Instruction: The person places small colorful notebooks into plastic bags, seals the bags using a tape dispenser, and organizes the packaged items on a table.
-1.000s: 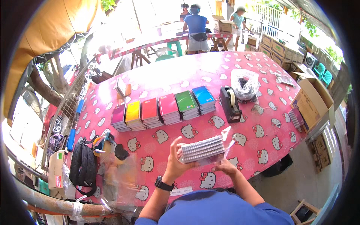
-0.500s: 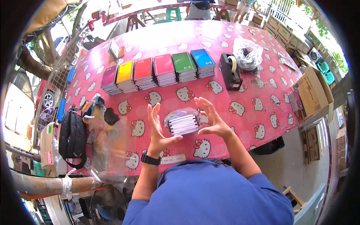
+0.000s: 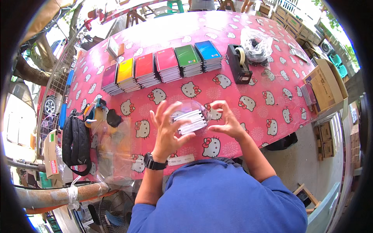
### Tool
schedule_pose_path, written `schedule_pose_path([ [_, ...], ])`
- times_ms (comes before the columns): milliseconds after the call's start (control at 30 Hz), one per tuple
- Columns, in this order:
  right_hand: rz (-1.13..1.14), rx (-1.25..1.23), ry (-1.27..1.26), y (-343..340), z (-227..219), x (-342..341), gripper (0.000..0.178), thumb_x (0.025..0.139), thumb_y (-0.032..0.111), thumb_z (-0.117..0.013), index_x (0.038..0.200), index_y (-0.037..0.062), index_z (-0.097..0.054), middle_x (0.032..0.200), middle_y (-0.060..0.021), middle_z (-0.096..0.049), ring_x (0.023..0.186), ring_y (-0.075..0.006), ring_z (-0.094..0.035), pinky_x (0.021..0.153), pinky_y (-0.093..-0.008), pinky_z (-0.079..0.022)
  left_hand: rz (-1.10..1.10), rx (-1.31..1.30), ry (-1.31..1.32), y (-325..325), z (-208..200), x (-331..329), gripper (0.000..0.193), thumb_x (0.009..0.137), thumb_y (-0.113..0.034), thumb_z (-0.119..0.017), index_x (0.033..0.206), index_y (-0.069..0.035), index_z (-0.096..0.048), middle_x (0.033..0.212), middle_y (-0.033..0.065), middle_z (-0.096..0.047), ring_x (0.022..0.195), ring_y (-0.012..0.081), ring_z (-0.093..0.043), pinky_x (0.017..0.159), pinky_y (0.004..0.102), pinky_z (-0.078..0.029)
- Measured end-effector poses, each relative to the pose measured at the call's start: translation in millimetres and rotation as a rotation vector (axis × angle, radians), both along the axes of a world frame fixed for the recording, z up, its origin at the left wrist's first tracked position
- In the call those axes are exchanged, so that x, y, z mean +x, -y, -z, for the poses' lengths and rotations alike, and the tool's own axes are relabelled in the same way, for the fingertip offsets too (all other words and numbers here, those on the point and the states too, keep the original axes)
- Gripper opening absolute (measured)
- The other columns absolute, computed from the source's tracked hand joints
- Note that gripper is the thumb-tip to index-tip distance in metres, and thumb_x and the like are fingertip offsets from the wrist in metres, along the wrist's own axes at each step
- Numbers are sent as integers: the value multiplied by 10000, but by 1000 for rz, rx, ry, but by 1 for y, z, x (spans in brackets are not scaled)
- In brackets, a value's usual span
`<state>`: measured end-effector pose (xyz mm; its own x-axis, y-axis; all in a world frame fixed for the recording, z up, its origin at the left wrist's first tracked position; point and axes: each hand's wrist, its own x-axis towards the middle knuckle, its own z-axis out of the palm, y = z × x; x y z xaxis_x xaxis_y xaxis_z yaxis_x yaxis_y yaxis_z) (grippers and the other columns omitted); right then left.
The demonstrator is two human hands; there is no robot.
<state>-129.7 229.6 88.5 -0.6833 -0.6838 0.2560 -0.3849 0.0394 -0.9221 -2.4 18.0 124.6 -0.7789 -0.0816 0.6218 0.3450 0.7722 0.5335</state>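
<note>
At mid-frame, my left hand (image 3: 168, 132) and right hand (image 3: 230, 126), released, flank a bagged stack (image 3: 193, 122); loose plastic (image 3: 191, 106) could let it skew.

Pink patterned tabletop (image 3: 213, 92) beneath six notebook stacks (image 3: 168, 62), black tape dispenser (image 3: 243, 75), plastic bag (image 3: 256, 44), backpack (image 3: 75, 141), plastic-wrapped bundle (image 3: 192, 122)

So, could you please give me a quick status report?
Left hand, right hand open, flanking plastic-wrapped notebook stack. Left contact unclear. Stack on table. Tape dispenser beyond, clear of hands.
</note>
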Motion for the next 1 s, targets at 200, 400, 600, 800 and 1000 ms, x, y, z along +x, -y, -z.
schedule_pose_path([
  [200, -181, 34, -227, 12, -16, 8, 385, 656, 197, -770, 1013, 108, -654, 1121, -27, -591, 1120, -226, -422, 988, -397, -309, -44, 122, -127, -2, -35, 9, 88, 725, -86, -658, 796, -138, -651, 1050, 37, -635, 1110, 270, -514, 1054, 476, -207],
  [400, -362, 91, -318, 12, -16, 1, 588, 583, 58, -693, 1129, 269, -647, 1326, 44, -495, 1288, -273, -294, 1065, -446, -227, -113, 41, 118, 10, 32, 31, 437, 693, 35, -468, 1057, -120, -653, 1164, 41, -604, 1177, 297, -452, 997, 423, -293],
  [600, -441, 268, -415, 14, -21, -2, 678, 581, 57, -670, 1192, 340, -595, 1422, 43, -379, 1361, -323, -160, 1061, -528, -182, -10, -190, 260, 10, 35, 26, 640, 634, 57, -447, 1227, -149, -571, 1327, 20, -499, 1290, 322, -332, 1016, 420, -246],
  [800, -472, 337, -465, 13, -24, -3, 726, 538, 83, -680, 1203, 357, -581, 1463, 33, -315, 1368, -361, -124, 1052, -575, -157, -19, -24, 202, 2, 41, 24, 706, 637, 51, -482, 1316, -138, -451, 1414, 70, -377, 1337, 362, -242, 1070, 493, -176],
  [1000, -482, 361, -473, 14, -26, -2, 686, 561, 122, -703, 1194, 355, -578, 1482, 23, -270, 1369, -383, -97, 1042, -583, -147, -8, -128, 288, 7, 51, 32, 662, 624, 83, -476, 1231, -172, -538, 1383, 41, -411, 1354, 347, -216, 1066, 488, -182],
])
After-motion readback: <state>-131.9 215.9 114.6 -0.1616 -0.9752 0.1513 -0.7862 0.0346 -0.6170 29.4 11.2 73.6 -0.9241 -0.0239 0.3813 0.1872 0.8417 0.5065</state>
